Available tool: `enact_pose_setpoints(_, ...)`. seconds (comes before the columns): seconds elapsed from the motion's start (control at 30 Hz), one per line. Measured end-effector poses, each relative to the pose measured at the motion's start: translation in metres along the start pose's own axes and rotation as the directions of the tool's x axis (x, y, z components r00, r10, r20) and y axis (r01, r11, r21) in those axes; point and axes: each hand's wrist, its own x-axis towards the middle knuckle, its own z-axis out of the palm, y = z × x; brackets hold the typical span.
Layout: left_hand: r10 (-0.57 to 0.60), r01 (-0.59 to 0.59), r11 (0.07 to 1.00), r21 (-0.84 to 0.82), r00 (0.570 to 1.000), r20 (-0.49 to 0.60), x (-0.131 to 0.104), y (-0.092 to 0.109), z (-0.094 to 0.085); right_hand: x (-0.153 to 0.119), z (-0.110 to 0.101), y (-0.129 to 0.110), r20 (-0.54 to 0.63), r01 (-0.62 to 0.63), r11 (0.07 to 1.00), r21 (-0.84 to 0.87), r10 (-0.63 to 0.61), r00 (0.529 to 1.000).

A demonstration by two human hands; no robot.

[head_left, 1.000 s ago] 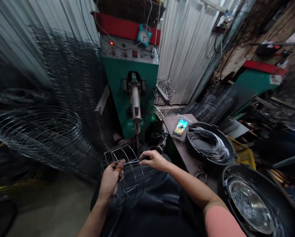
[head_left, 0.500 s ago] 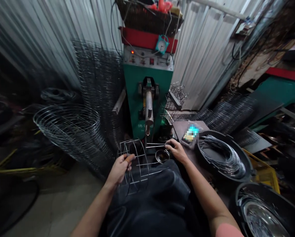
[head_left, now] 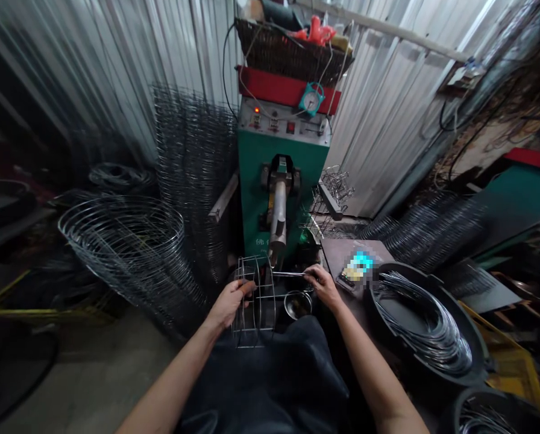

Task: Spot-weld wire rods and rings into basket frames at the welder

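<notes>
Gripping one wire cage [head_left: 265, 297], left hand [head_left: 229, 303]; thin wire [head_left: 290, 275], right hand [head_left: 323, 285].

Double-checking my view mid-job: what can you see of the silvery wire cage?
The silvery wire cage is an open, metal-looking frame of curved wires crossed by straight ones. The left hand holds its left side, between the black apron and green machine. Thin silvery rods in the right hand point at it; contact is unclear.

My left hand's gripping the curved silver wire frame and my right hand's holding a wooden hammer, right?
No, the head view shows your right hand holding thin, straight metal wire, not a hammer; your left hand does grip the frame.
</notes>
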Motion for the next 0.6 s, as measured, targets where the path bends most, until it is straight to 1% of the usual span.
enact_pose_setpoints(0.13,-0.017,0.017,1.0,0.014,1.0,-0.011,0.006,0.002,0.0,0.006,0.003,0.006,0.042,-0.017,1.0,0.007,0.017,0.999)
enact_pose_setpoints(0.33,-0.021,0.021,1.0,0.021,1.0,0.004,0.01,0.008,0.001,0.011,0.003,0.008,0.049,-0.048,0.999,-0.003,0.048,0.998)
enact_pose_setpoints(0.6,-0.026,0.026,1.0,0.01,1.0,0.016,0.018,0.01,0.002,0.02,0.001,0.012,0.05,-0.025,1.0,0.01,0.024,0.998)
